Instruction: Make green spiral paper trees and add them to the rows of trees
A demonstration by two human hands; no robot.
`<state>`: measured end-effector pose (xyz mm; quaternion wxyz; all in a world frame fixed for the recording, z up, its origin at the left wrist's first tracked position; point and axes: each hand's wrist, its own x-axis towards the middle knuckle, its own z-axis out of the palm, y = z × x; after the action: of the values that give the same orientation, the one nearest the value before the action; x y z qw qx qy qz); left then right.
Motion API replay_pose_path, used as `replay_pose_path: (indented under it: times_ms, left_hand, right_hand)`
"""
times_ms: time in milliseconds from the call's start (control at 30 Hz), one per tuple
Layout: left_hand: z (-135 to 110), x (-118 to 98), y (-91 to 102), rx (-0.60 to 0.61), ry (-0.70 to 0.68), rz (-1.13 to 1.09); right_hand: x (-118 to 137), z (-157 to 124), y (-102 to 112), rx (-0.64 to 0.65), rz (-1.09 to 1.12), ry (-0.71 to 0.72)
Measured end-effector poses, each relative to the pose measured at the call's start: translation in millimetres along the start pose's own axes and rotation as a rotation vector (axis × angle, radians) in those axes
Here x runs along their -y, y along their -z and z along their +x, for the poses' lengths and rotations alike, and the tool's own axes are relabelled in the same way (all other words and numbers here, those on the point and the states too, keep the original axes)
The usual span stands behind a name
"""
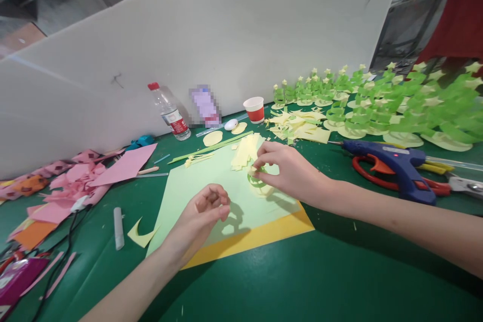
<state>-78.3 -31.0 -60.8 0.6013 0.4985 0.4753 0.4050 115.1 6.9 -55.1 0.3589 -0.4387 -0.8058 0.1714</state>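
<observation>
My right hand (285, 168) reaches over a light green paper sheet (196, 193) and pinches the top of a small green spiral paper tree (258, 181) standing on a pale yellow disc. A little yellow star sits at my fingertips. My left hand (206, 214) hovers above the sheet with its fingers curled loosely inward; I see nothing in it. A stack of pale yellow paper strips (245, 151) lies just behind the tree. A yellow sheet (264, 234) pokes out from under the green one.
A blue glue gun (396, 166) and red-handled scissors (373, 168) lie at the right. Several finished green paper trees (396, 105) fill the back right. A water bottle (169, 113), red cup (254, 109), glue stick (118, 226) and pink paper scraps (79, 186) lie left.
</observation>
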Motion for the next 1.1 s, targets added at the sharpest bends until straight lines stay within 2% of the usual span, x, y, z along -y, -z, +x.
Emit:
replay_pose_path:
  times_ms: [100,467,833,1100]
  left_hand:
    - [-0.7,1.7,-2.1,-0.051,-0.034,0.036]
    - [0.4,0.2,0.9,-0.072,0.008,0.190]
    - [-1.2,4.3,-3.0,-0.091,-0.067,0.202]
    - [-0.8,4.9,-2.4,-0.066,-0.035,0.184]
  right_hand:
    - [0.5,0.5,0.1,0.008,-0.002,-0.008]
    - [-0.7,1.3,1.4,0.008,0.004,-0.018]
    - [0.5,0.7,1.0,0.009,0.007,-0.007]
    - [-0.7,0.4,0.4,0.007,0.000,-0.014]
